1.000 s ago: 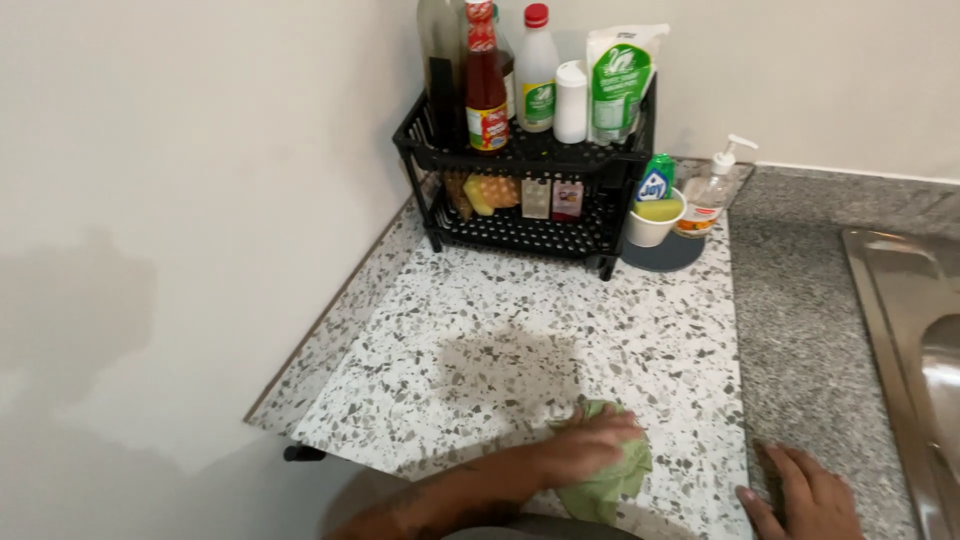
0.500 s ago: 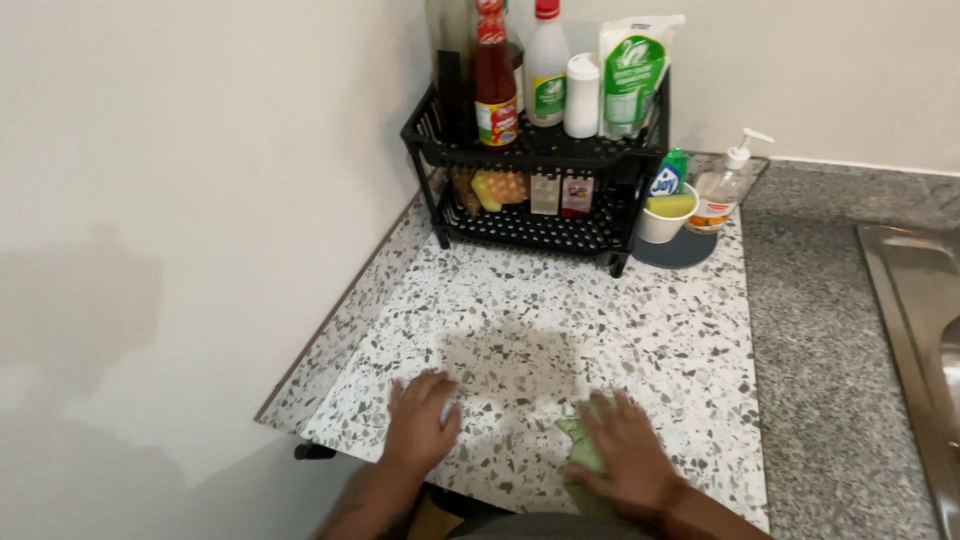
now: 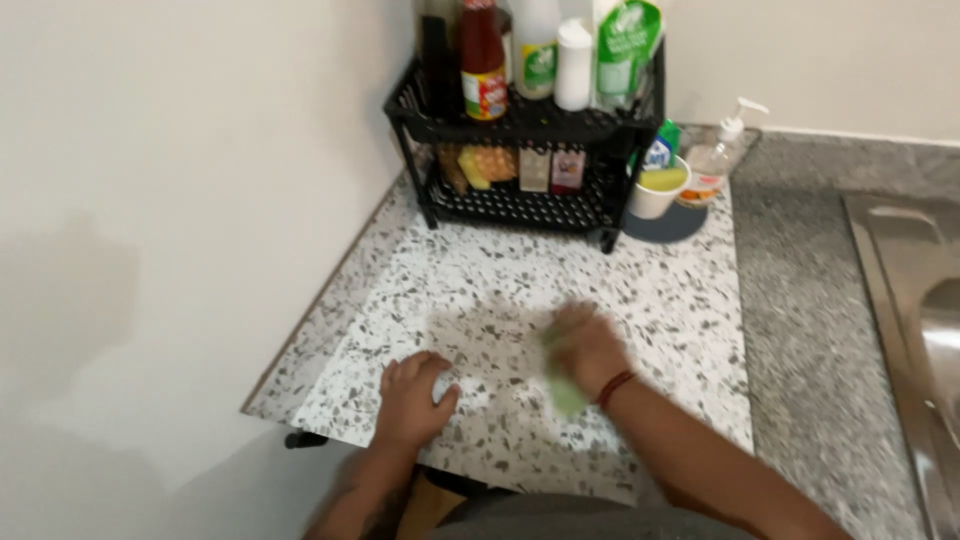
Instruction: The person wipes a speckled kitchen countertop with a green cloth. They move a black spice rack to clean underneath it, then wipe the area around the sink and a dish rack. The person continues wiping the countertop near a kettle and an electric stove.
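My right hand (image 3: 588, 348) presses a light green cloth (image 3: 562, 392) flat onto the speckled white counter (image 3: 520, 280), near its middle; the hand is motion-blurred and a red band circles its wrist. My left hand (image 3: 412, 398) rests palm down on the counter's front left part, fingers spread, holding nothing. A darker damp patch lies on the counter just left of the cloth.
A black two-tier rack (image 3: 520, 150) with sauce bottles and jars stands in the back corner. Beside it are a white cup (image 3: 655, 192) with a sponge and a clear pump bottle (image 3: 715, 160). A grey counter and steel sink (image 3: 915, 310) lie to the right.
My right hand with the cloth has slid from the front edge up toward the counter's middle. My left hand moved further left along the front. The camera shifted closer.
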